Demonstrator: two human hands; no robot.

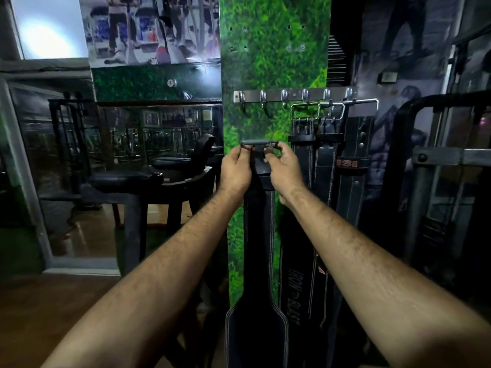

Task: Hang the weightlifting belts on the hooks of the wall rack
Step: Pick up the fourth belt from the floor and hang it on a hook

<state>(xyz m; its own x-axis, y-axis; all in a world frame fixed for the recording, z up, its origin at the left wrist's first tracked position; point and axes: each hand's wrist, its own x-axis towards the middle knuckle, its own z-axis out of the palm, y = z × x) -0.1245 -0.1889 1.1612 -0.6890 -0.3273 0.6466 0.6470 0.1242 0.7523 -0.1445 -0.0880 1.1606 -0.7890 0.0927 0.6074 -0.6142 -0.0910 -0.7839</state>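
Observation:
A black leather weightlifting belt hangs straight down from my two hands. Its grey metal buckle sits at the top, below the wall rack. My left hand grips the buckle's left end and my right hand grips its right end. The rack is a steel bar with several hooks on a green grass-patterned pillar. Its left hooks are bare. On the right hooks hang other black belts by their buckles, one lettered IRON BLAST.
A dark gym machine frame stands close on the right. To the left are padded black seats and a glass partition. Wooden floor lies below left.

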